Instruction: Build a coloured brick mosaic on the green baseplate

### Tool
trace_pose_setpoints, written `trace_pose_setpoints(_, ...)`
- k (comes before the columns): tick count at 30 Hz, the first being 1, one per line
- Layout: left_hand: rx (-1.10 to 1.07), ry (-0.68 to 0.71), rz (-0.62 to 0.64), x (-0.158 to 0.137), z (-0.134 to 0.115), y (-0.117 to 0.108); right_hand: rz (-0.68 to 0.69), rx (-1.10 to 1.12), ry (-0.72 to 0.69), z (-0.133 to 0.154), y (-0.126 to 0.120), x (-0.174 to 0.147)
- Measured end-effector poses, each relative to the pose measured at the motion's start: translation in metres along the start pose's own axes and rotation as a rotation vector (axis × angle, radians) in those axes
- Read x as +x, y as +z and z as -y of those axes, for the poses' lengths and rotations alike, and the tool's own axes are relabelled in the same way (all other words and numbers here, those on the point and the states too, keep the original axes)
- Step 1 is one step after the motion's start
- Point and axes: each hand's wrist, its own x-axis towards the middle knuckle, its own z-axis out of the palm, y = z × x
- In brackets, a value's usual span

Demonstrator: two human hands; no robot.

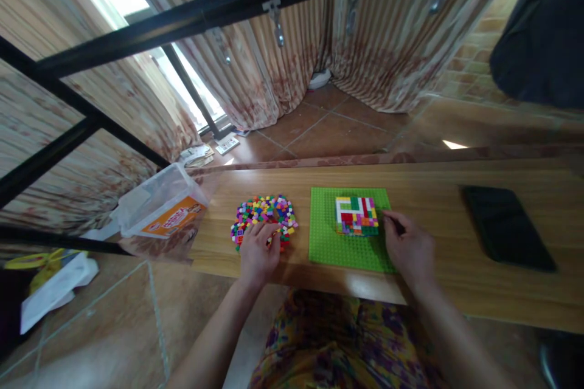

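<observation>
Green baseplate (323, 225): our landmark, flat on the wooden worktop (433, 185).
Brick build (356, 216): we see it standing on the baseplate, right of its middle, multicoloured on top.
Brick pile (262, 209): loose little bricks, heaped left of the baseplate and apart from it.
Left hand (260, 248): left of the baseplate, fingers bent down into the pile's near side; we cannot tell whether its grip has closed on a brick.
Right hand (408, 246): at the baseplate's right edge, beside the build, fingers curled; we cannot tell whether its grip holds anything.
Dark flat object (506, 228): well right of the baseplate.
</observation>
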Motion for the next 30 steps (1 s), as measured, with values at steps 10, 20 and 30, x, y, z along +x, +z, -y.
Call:
trace_pose_setpoints(10, 0.128, -0.009, 0.105, 0.006, -0.016, 0.021, -0.004, 0.021, 0.01, 0.002, -0.001, 0.0)
trace_pose_setpoints(20, 0.039, 0.016, 0.089, 0.016, -0.024, 0.021, 0.01, 0.047, 0.024, 0.004, -0.002, 0.0)
trace_pose_setpoints(30, -0.252, 0.069, 0.185, 0.04, -0.073, 0.03, -0.003, 0.093, -0.004, 0.004, 0.001, 0.001)
